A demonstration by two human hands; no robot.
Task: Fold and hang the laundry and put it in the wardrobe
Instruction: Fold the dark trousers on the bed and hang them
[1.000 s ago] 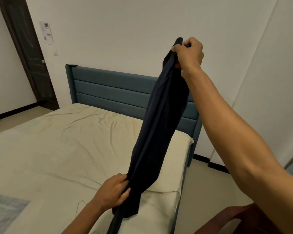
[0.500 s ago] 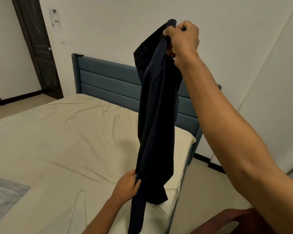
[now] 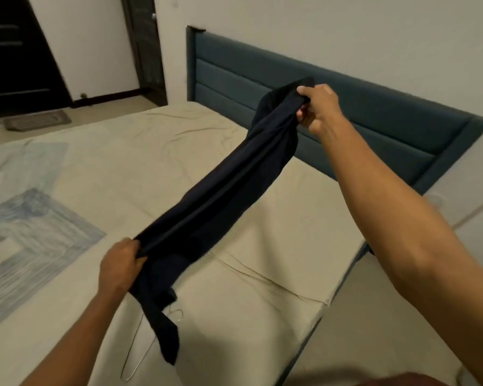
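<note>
Change: dark garment [image 3: 234, 190], hanging nearly upright from a raised grip half a second ago, now stretched on a slant from lower left to upper right of the frame, over the bed.
Right hand [image 3: 317, 108]: lowered from high in the frame to the level of the headboard [image 3: 374, 112]; fingers curled tight round one bunched end of the cloth.
Left hand [image 3: 120, 264]: at lower left, fingers and thumb pinching the cloth near its other end, pulled out sideways from the earlier spot under the right hand.
Garment now: taut between both grips, above the beige sheet [image 3: 262, 246], apparently not touching it; a loose tail dangling below the left hand, lower centre.
Hanger [image 3: 135, 355]: thin wire, lying on the sheet at bottom centre, partly hidden under the dangling tail.
Meaning for the task: probably straightening the piece ahead of laying it down for folding or threading onto the hanger; neither fold nor hanging begun.
Wardrobe: not identifiable; dark doors [image 3: 17, 51] at upper left only.
Risk: twisted cloth likely to crease if set down unopened.
</note>
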